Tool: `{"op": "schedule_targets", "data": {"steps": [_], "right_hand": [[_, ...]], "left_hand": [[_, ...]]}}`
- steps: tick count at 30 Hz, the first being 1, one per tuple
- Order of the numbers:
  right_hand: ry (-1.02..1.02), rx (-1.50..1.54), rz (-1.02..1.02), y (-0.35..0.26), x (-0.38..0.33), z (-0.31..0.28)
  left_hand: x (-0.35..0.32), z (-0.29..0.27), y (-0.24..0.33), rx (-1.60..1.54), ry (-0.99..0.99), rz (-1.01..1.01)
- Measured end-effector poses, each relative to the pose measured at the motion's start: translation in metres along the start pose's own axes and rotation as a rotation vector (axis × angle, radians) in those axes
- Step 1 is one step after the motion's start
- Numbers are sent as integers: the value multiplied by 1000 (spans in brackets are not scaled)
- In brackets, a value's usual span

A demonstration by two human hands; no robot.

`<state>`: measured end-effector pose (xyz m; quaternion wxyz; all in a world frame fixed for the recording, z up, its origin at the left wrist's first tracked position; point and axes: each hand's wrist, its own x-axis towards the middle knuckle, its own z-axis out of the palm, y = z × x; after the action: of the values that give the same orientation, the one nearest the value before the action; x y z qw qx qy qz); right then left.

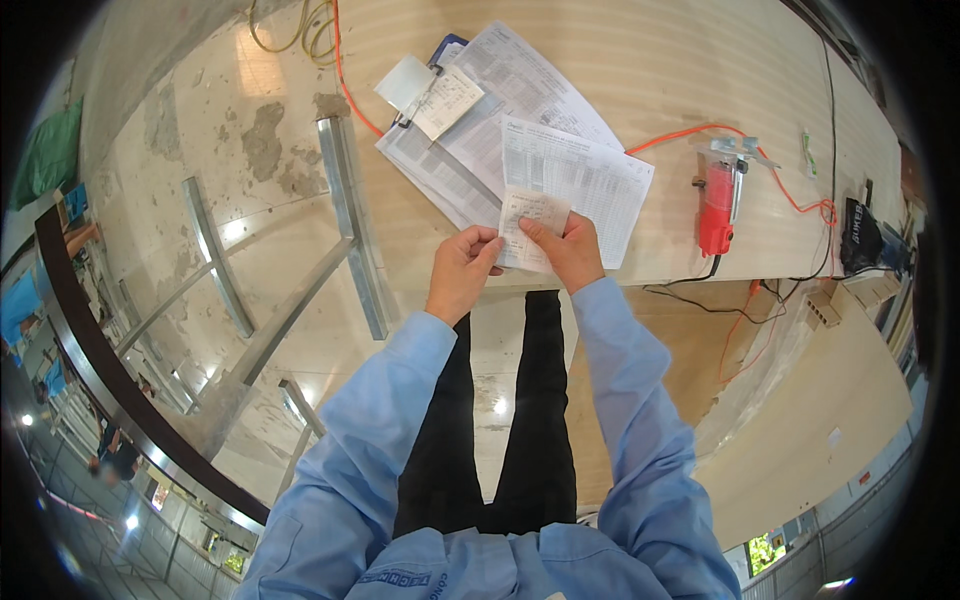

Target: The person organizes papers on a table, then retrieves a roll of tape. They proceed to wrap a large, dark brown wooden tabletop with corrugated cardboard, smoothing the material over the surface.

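A small handwritten slip of paper (530, 207) is held over the table's near edge. My left hand (467, 266) pinches its left side between thumb and fingers. On its right side my right hand (570, 250) grips it, the thumb lying across the front. Just behind the slip lies a printed sheet (590, 175) with rows of small text. More printed sheets (540, 85) spread beyond it, fixed to a dark blue clipboard (449, 46). Near the clip rests another handwritten note (447, 103).
A red power tool (717, 208) with a black cord lies right on the table (660, 60). An orange cord (700, 128) runs behind the papers. Metal frame bars (350, 225) stand to the left above the stained floor. At far right sits a black bag (860, 236).
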<state>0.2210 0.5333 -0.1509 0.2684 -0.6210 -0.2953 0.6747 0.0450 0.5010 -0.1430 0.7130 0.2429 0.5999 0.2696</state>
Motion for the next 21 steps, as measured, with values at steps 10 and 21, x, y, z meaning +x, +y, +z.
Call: {"op": "schedule_targets", "data": {"steps": [10,21], "right_hand": [[63,-281,-380,8,-11,7],[-38,-748,-869,18,-43,24]], "left_hand": [[39,-4,14,-414,-188,-395],[86,-25,-8,192,-80,-295]]}}
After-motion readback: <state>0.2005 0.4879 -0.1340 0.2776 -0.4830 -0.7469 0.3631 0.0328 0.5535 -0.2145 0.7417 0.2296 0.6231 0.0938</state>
